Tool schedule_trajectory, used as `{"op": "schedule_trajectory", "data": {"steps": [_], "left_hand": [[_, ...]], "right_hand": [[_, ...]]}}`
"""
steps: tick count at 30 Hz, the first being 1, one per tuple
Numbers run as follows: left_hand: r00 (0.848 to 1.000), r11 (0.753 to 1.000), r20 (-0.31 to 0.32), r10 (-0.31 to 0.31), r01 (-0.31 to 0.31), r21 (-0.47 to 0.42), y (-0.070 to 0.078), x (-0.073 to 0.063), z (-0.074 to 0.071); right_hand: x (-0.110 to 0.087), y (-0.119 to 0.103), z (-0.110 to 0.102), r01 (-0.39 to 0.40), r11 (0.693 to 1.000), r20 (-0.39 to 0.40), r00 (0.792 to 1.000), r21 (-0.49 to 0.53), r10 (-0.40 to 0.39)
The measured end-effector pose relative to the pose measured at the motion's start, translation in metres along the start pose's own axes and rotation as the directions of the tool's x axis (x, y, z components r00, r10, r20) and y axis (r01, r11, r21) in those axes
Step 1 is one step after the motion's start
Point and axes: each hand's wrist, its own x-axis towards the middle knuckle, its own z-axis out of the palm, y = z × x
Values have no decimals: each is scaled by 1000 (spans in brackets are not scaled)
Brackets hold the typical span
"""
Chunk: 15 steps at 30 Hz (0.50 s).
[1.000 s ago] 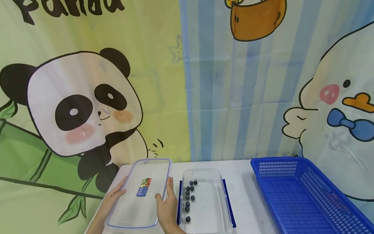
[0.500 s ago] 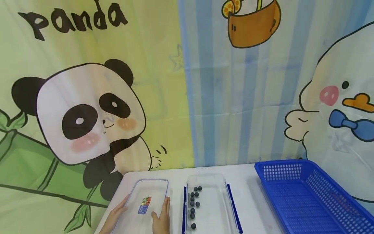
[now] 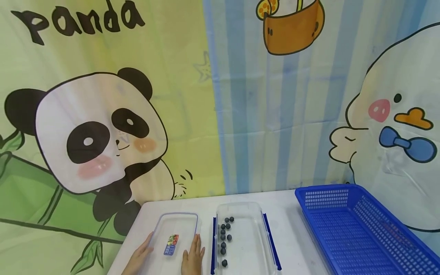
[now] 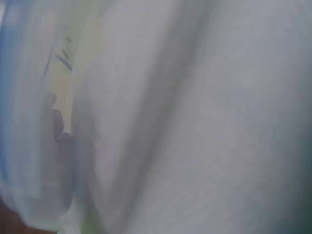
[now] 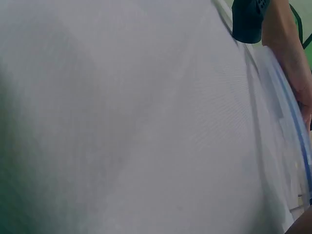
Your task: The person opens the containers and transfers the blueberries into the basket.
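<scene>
A clear rectangular plastic lid [image 3: 161, 250] with a thin blue rim lies level at the left of the table, a coloured label [image 3: 171, 245] on it. My left hand [image 3: 140, 253] lies along its left edge, thumb over the top. At the right edge my right hand [image 3: 193, 256] rests with fingers straight and close together, thumb apart over the surface. Just right of that hand stands a clear plastic box [image 3: 249, 240] with blue side clips [image 3: 271, 241]. Several small dark round balls [image 3: 223, 245] lie along its left inner side.
A large blue mesh basket [image 3: 347, 233] stands at the table's right. The white table [image 3: 287, 214] ends at a hanging curtain [image 3: 254, 114] printed with a panda and a duck. In the right wrist view, a dark band [image 5: 247, 22] sits by the left forearm.
The lid has come down from nearer the camera to lower in view, both hands staying at its sides. The head view has shifted slightly. The balls and box keep their arrangement.
</scene>
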Motion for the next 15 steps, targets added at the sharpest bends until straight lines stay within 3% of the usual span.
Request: {"op": "schedule_trajectory", "data": {"steps": [8, 15], "left_hand": [[994, 997, 86, -69, 71, -22, 0, -6, -4], [993, 997, 103, -61, 65, -38, -2, -6, -3]], "right_hand": [[0, 5, -2, 51, 991, 56, 997, -125, -44], [-3, 1, -9, 124, 965, 89, 990, -231, -106]]}}
